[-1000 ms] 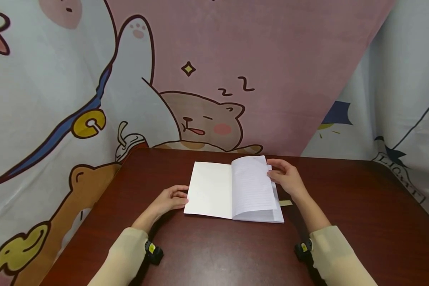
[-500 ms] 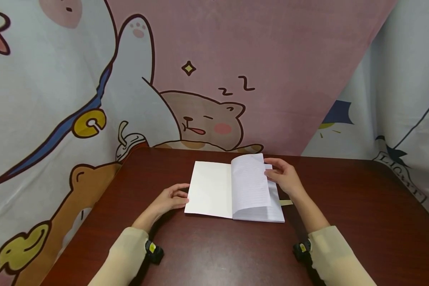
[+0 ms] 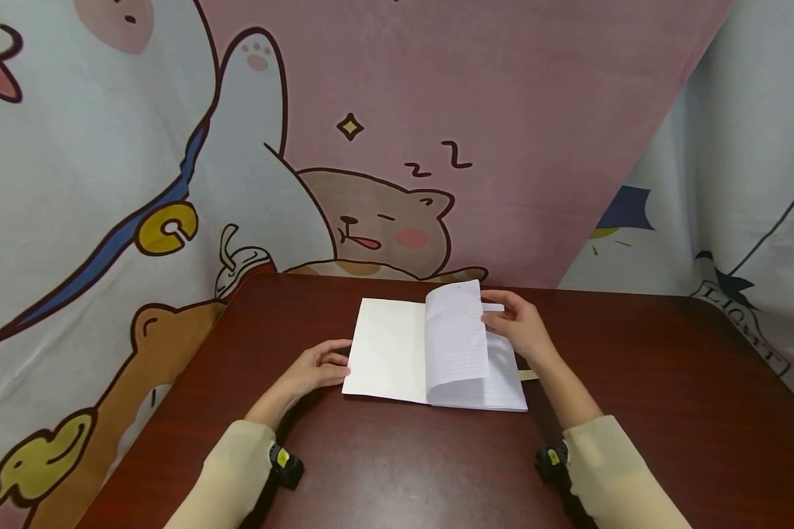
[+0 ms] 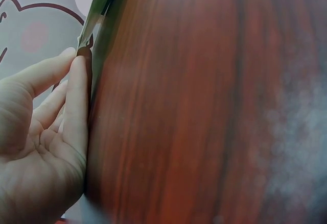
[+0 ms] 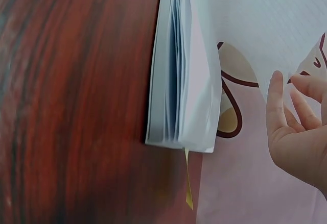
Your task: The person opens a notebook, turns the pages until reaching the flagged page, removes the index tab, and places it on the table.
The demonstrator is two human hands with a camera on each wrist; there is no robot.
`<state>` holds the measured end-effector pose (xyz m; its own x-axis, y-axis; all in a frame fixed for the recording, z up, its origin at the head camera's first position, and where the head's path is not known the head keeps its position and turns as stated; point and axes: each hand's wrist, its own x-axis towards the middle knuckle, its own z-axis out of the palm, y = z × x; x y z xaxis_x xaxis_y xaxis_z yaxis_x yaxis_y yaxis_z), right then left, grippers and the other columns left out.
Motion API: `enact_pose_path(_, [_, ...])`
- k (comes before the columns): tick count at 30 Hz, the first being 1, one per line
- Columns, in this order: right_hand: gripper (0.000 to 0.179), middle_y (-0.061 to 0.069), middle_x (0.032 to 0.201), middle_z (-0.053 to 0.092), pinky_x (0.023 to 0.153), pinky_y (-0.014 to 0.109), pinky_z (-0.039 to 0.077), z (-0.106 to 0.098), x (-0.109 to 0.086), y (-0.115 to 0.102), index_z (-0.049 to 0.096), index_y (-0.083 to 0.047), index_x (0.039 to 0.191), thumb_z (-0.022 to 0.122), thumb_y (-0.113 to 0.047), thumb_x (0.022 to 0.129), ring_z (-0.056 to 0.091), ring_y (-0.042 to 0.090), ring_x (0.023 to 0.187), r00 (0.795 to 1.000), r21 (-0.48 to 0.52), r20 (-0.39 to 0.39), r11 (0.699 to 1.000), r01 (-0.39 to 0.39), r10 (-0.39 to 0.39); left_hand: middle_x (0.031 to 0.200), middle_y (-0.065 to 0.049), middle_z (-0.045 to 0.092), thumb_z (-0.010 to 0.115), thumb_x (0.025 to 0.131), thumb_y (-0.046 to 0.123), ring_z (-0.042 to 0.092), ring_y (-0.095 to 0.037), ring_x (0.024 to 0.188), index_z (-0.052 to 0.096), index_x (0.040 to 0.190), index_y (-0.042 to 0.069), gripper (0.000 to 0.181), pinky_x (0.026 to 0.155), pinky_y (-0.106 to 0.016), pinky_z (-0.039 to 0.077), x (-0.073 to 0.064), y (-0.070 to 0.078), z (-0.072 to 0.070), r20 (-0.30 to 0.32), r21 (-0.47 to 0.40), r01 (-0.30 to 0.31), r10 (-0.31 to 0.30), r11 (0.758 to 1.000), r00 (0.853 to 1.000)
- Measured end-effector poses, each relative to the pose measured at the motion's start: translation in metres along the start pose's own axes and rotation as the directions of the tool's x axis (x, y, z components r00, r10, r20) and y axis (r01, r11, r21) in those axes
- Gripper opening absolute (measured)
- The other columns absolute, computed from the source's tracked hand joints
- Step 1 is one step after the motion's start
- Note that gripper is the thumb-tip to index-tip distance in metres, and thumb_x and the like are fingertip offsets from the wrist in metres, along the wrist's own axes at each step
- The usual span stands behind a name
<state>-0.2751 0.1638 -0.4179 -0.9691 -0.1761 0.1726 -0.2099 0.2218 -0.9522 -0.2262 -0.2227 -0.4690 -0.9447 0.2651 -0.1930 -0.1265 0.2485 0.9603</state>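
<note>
An open notebook (image 3: 389, 349) lies on the dark red table, its left side blank white and its right side made of lined pages. My left hand (image 3: 314, 369) pinches the notebook's left edge; the left wrist view shows thumb and finger meeting at the green outer cover (image 4: 102, 25). At the upper right, my right hand (image 3: 523, 323) pinches the outer edge of a raised lined page (image 3: 455, 334), which curves up from the spine. Below it the remaining pages (image 5: 176, 81) stay stacked. A yellow ribbon bookmark (image 5: 188, 183) hangs out past the pages.
Around the notebook spreads the wood-grained table (image 3: 397, 470). Behind it hangs a pink and white cloth (image 3: 536, 147) printed with cartoon animals, reaching the table's back edge. Black wrist cameras (image 3: 286, 467) sit at both sleeves.
My right hand has moved left with the page, which now bends higher and uncovers more of the lined page underneath. The left hand keeps its place at the notebook's left edge.
</note>
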Motion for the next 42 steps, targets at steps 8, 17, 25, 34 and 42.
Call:
enact_pose_path(8, [0.046,0.03,0.139,0.052,0.075,0.018,0.058,0.009,0.002,0.0,0.053,0.008,0.135,0.065,0.002,0.09,0.067,-0.002,0.085,0.999,0.039,-0.007,0.998,0.047,-0.047,0.119,-0.018,0.062,0.067,0.095,0.01,0.066,-0.013,0.096,0.043,0.149,0.005,0.059,0.091,-0.034,0.058,0.0,0.0,0.0,0.006,0.001,0.003,-0.003,1.0,1.0])
enact_pose_path(17, [0.048,0.029,0.144,0.049,0.082,0.023,0.058,0.019,0.002,-0.01,0.051,0.005,0.139,0.063,0.003,0.093,0.065,-0.003,0.087,1.0,0.021,0.013,1.0,-0.003,0.003,0.119,-0.017,0.062,0.067,0.095,0.011,0.066,-0.013,0.096,0.043,0.149,0.006,0.059,0.09,-0.033,0.058,-0.001,-0.001,-0.002,0.008,0.002,0.001,-0.001,1.0,1.0])
enact_pose_path(25, [0.048,0.027,0.146,0.047,0.083,0.025,0.059,0.027,0.003,-0.012,0.05,0.006,0.139,0.063,0.004,0.093,0.065,-0.004,0.089,1.0,0.035,0.024,0.999,-0.003,0.002,0.12,-0.018,0.062,0.067,0.094,0.009,0.066,-0.013,0.096,0.043,0.149,0.006,0.059,0.091,-0.033,0.057,0.0,0.0,-0.001,0.009,-0.017,0.003,-0.003,1.0,1.0])
enact_pose_path(34, [0.049,0.029,0.142,0.049,0.078,0.021,0.058,0.038,0.007,-0.011,0.05,0.008,0.138,0.062,0.007,0.09,0.066,0.0,0.092,0.999,0.06,0.028,0.998,0.025,-0.027,0.121,-0.019,0.061,0.067,0.095,0.009,0.066,-0.013,0.096,0.043,0.149,0.007,0.059,0.091,-0.034,0.057,-0.001,0.001,-0.001,0.009,-0.013,0.005,-0.004,1.0,1.0])
enact_pose_path(42, [0.047,0.021,0.147,0.049,0.072,0.014,0.052,0.046,0.009,-0.011,0.056,-0.001,0.136,0.066,0.001,0.09,0.061,0.013,0.093,1.0,-0.06,0.006,0.998,-0.005,0.006,0.123,-0.02,0.059,0.066,0.095,0.011,0.065,-0.013,0.098,0.041,0.15,0.007,0.06,0.093,-0.036,0.057,0.0,-0.001,-0.003,0.026,-0.009,-0.014,0.015,1.0,1.0])
